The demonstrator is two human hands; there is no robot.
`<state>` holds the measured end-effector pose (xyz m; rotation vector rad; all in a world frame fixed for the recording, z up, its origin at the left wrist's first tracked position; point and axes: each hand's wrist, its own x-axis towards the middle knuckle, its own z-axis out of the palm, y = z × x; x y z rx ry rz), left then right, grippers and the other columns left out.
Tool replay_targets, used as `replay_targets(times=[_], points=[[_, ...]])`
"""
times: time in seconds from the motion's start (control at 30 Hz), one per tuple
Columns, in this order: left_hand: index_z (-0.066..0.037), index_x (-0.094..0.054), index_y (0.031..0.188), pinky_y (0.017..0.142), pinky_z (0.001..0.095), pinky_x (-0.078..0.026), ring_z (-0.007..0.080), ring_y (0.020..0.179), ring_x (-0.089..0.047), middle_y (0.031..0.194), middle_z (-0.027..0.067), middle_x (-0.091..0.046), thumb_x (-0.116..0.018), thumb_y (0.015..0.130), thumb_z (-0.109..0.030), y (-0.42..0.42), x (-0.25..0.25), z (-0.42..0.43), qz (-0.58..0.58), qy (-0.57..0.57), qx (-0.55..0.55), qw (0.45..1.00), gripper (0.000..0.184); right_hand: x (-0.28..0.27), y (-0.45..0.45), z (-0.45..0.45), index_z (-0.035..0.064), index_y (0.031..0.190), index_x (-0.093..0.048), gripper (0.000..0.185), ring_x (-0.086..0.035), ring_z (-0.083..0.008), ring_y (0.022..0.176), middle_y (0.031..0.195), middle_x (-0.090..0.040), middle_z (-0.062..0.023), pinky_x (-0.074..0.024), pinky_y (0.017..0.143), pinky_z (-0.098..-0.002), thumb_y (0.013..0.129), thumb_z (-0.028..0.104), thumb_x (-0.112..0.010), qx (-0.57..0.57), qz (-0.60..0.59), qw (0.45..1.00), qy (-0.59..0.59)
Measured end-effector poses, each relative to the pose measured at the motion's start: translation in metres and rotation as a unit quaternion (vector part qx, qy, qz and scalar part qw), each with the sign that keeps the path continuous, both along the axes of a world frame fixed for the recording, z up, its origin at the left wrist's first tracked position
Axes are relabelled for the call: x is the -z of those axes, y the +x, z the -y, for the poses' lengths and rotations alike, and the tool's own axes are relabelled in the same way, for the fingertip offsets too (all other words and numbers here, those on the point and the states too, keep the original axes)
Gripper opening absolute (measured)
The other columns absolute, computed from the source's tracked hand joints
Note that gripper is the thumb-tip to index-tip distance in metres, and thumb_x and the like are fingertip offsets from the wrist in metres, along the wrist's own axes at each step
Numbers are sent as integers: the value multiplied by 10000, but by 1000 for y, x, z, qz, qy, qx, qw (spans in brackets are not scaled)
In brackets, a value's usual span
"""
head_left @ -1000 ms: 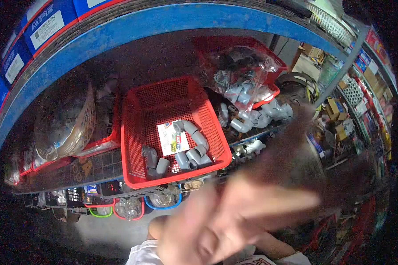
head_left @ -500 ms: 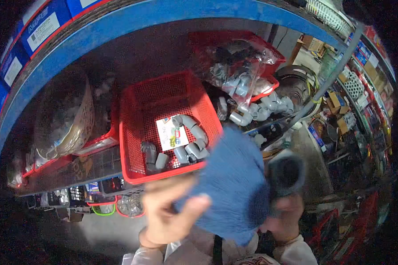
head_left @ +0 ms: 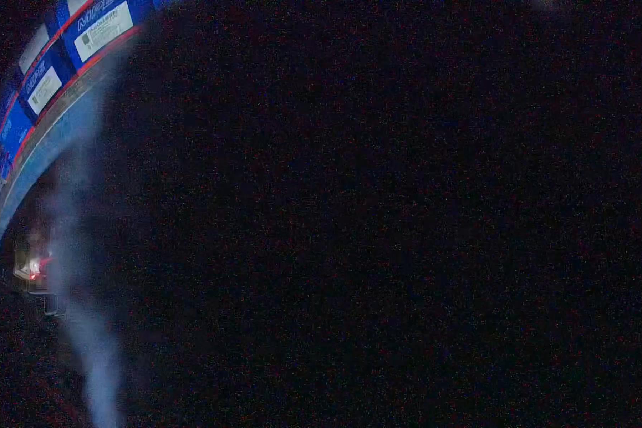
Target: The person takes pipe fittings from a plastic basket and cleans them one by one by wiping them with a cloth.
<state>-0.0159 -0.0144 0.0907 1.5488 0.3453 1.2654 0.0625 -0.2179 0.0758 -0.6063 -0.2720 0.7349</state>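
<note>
Something dark and very close covers most of the head view. Its blurred blue-grey edge point(head_left: 100, 364) runs down the left side, and its kind cannot be made out from this frame. Neither my left hand nor my right hand shows. Whatever they hold or touch is hidden behind the dark area.
Along the upper left, blue boxes point(head_left: 46, 85) with white labels stand in a row on a shelf with a blue edge beam point(head_left: 50, 143). Below the beam, a small bright patch with some red point(head_left: 34, 267) shows at the far left.
Half a second ago both hands were around a blue cloth item before a red basket of grey pipe fittings. Now darkness covers the hands, cloth and basket; only the left strip shows.
</note>
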Motion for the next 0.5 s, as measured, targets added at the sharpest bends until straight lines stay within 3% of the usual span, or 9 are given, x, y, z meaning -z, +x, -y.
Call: replay_targets(times=[0.1,0.2,0.27,0.4,0.47,0.5], points=[[24,-461,946,688,262,-400,147,742,-512,876,97,-521,-570,697,-73,20,-23,-1,44,-14,9,999,288,0,1,-2,41,986,-434,383,-469,-188,544,724,-490,-102,-387,452,-304,649,211,-497,-6,5,1000,2],[53,-529,893,670,232,-399,125,735,-521,801,86,-561,-572,694,-40,47,-60,6,183,7,313,932,224,4,4,-9,40,981,-435,378,-461,-180,519,702,-490,-101,-376,431,-294,662,234,-494,-23,8,1000,16],[56,-545,876,669,229,-398,121,751,-519,775,83,-570,-572,696,-41,63,-59,12,322,74,325,886,207,6,6,-12,39,978,-435,376,-456,-174,502,687,-490,-100,-370,417,-286,671,249,-492,-39,15,999,17],[48,-540,879,650,235,-407,145,729,-539,778,96,-568,-586,670,-15,49,-59,23,214,1,431,877,223,8,6,-17,38,972,-437,375,-446,-164,469,657,-491,-98,-356,390,-272,689,278,-488,-62,1,998,28],[54,-543,856,613,259,-423,191,686,-547,768,138,-559,-618,608,4,45,-46,17,62,158,375,911,263,11,9,-23,38,969,-437,375,-441,-158,452,642,-491,-98,-349,376,-265,698,293,-486,-74,-1,997,34],[60,-542,846,607,264,-424,204,677,-547,771,150,-556,-613,606,2,45,-35,17,49,180,320,929,257,13,12,-22,38,968,-438,376,-438,-156,444,634,-491,-97,-346,369,-262,703,301,-485,-84,-7,996,37]])
